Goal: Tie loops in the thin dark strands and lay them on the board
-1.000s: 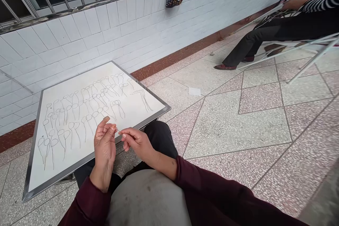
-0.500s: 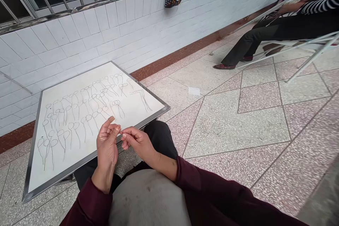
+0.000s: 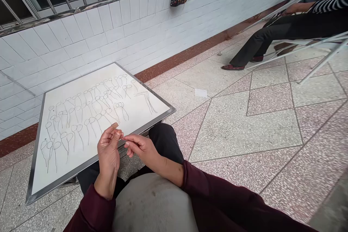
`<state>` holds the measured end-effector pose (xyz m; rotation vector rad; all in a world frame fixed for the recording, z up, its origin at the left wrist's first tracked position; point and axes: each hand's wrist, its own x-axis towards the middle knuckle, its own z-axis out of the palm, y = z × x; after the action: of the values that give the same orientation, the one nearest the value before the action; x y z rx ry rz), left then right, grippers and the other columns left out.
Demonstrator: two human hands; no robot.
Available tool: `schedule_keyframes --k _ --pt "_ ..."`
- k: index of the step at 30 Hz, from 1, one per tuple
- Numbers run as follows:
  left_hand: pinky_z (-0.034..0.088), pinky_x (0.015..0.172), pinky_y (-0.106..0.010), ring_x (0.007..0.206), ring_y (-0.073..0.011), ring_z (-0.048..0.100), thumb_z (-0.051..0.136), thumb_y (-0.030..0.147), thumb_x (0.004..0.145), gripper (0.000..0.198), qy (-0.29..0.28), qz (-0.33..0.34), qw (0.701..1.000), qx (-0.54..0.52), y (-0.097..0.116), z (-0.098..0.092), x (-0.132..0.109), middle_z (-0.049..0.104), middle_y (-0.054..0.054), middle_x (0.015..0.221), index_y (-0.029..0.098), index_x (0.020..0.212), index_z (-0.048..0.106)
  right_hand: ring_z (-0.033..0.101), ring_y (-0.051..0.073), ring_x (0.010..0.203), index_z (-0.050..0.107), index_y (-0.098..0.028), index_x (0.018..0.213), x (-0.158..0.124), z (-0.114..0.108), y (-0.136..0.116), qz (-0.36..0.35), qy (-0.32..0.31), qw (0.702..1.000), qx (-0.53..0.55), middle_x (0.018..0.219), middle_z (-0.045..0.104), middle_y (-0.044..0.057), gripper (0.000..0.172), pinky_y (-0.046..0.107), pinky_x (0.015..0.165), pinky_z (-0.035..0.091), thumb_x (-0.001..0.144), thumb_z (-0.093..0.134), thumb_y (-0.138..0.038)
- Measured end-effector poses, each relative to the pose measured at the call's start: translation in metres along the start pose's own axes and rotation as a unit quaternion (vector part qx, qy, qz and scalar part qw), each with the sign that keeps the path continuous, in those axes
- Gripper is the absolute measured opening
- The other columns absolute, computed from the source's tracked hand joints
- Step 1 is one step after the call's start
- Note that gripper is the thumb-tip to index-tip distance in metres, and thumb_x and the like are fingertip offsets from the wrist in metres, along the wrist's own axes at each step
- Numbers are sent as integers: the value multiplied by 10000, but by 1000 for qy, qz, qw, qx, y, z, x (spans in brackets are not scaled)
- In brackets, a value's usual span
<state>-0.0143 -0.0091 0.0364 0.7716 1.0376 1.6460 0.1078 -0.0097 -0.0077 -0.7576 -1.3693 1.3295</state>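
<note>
Just below the centre of the frame, the left hand (image 3: 108,152) and the right hand (image 3: 140,147) meet at their fingertips over the near edge of the desk (image 3: 35,145). Both sets of fingers (image 3: 117,135) are closed narrowly on a strand (image 3: 123,137), a hair-fine, pale piece that barely shows where thumb and forefinger of each hand pinch it (its full length cannot be made out). The left palm faces up and right, and the right hand comes in from the right with its other fingers curled under. The desk is a white board with a metal rim, filling the left middle of the frame. On it lie the looped strands (image 3: 81,116), thin dark lines each ending in a small round loop, set in slanting rows. A bundle (image 3: 148,101) of straight pieces lies near the board's right corner. At the upper right of the frame another person (image 3: 272,36) sits on a chair on the speckled floor (image 3: 244,127).
</note>
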Motion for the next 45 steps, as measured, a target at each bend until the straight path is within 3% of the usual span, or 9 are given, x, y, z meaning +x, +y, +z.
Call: schedule_keyframes --k 3,10,19,24,30,34,38,42,45 --pt "500 766 -262 732 -108 612 827 240 660 337 27 -11 1000 -12 -1 0 -1 621 4 766 185 980 737 626 89 541 685 -204 1055 -1 0 0 -7 1 1000 -2 792 633 4 242 222 516 564 903 573 -355" --pt "505 721 -268 715 -98 610 845 232 622 278 66 -18 997 -37 -2 2 -2 683 -66 1045 178 879 754 636 100 536 704 -191 963 0 1 -3 -16 20 1000 -15 769 647 12 231 228 508 568 893 581 -373" --pt "499 722 -244 707 -88 602 829 226 652 255 46 -17 998 -45 2 4 -1 683 -41 937 181 891 753 638 97 567 644 -178 952 -1 -1 -1 41 3 998 45 780 657 5 198 209 506 559 876 613 -359" --pt "482 658 -209 688 -87 589 788 265 723 289 -8 -65 997 -30 4 1 -3 643 -14 753 172 991 731 596 84 541 621 -173 947 0 -4 -6 85 -24 990 112 767 639 -4 252 210 494 537 874 622 -414" --pt "480 618 -193 705 -91 605 798 273 707 323 22 -67 997 -33 5 -3 1 639 -12 781 177 1007 727 491 52 456 621 -153 946 3 -12 -14 155 -110 968 164 658 562 -37 302 167 422 423 887 601 -449" --pt "461 565 -192 693 -93 600 796 289 705 298 33 -65 997 -11 6 -4 2 656 -33 851 170 970 731 513 60 482 622 -153 965 4 -14 -15 141 -143 972 123 661 573 -34 297 177 455 438 877 614 -436" --pt "478 624 -222 728 -110 616 790 289 710 291 33 -43 998 15 5 0 -2 678 -45 871 169 967 728 552 74 513 638 -165 960 7 -14 -15 118 -108 986 45 678 613 -21 263 192 493 473 877 609 -414" --pt "496 717 -264 752 -119 624 783 288 715 275 13 -31 999 41 2 3 -2 695 -54 922 166 955 725 564 81 525 610 -178 900 11 -11 -15 104 -78 991 38 704 617 -19 270 210 511 496 893 576 -446" --pt "494 731 -271 736 -119 624 781 283 718 269 18 -20 999 28 -4 4 3 693 -37 852 171 955 720 556 78 517 594 -186 885 15 -9 -12 94 -60 994 18 708 610 -23 256 211 512 498 902 557 -438"
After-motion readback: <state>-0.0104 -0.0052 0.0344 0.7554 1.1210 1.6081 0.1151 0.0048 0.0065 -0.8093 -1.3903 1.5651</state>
